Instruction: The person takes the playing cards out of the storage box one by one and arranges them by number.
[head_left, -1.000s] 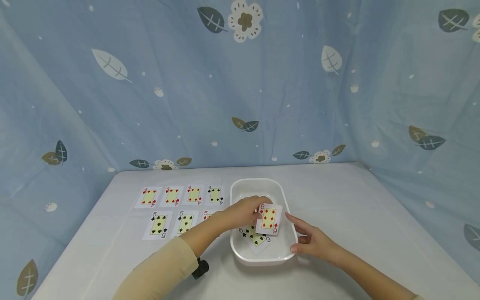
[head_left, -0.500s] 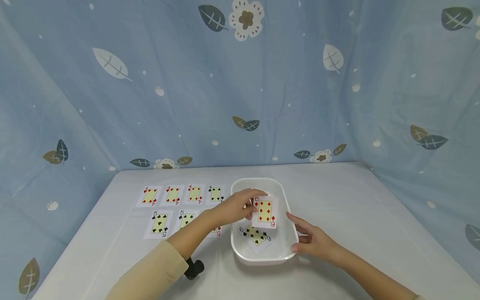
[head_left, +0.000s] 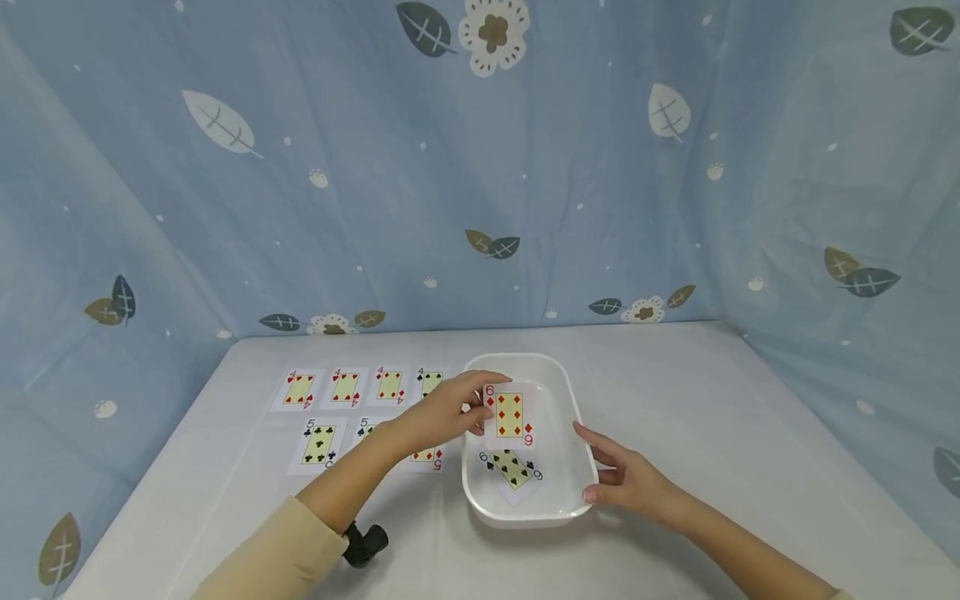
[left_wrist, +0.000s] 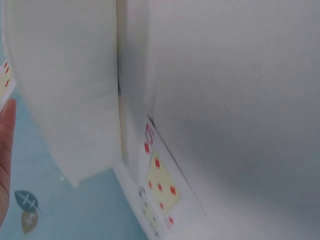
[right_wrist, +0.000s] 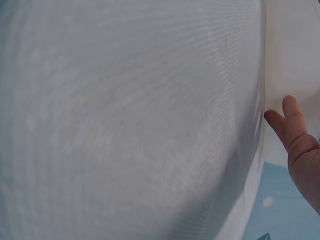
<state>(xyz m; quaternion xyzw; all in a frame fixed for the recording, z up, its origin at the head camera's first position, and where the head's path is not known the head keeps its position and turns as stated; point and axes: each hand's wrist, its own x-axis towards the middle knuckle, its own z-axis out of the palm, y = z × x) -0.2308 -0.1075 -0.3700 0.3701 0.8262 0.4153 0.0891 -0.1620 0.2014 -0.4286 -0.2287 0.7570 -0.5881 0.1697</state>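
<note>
My left hand (head_left: 442, 412) pinches a six of diamonds playing card (head_left: 509, 417) by its left edge, face up, over the left part of a white plastic tub (head_left: 528, 523). Below it, inside the tub, lies a tilted six of spades (head_left: 513, 472), its upper edge covered in the head view. My right hand (head_left: 630, 482) rests against the tub's right side, fingers spread along the rim and thumb at the near right corner. In the right wrist view, fingers of the right hand (right_wrist: 302, 145) touch the tub's outer wall (right_wrist: 290, 55).
Left of the tub lie two rows of face-up cards. Several fours, such as the four of hearts (head_left: 298, 390), form the back row; fives, including the five of clubs (head_left: 319, 446) and a partly covered five of diamonds (head_left: 426, 457), form the front row. A blue patterned curtain (head_left: 345, 200) hangs behind.
My left hand has drawn the six of diamonds left and slightly up, toward the tub's left rim. More of the six of spades shows. The right hand stays at the tub's side.
</note>
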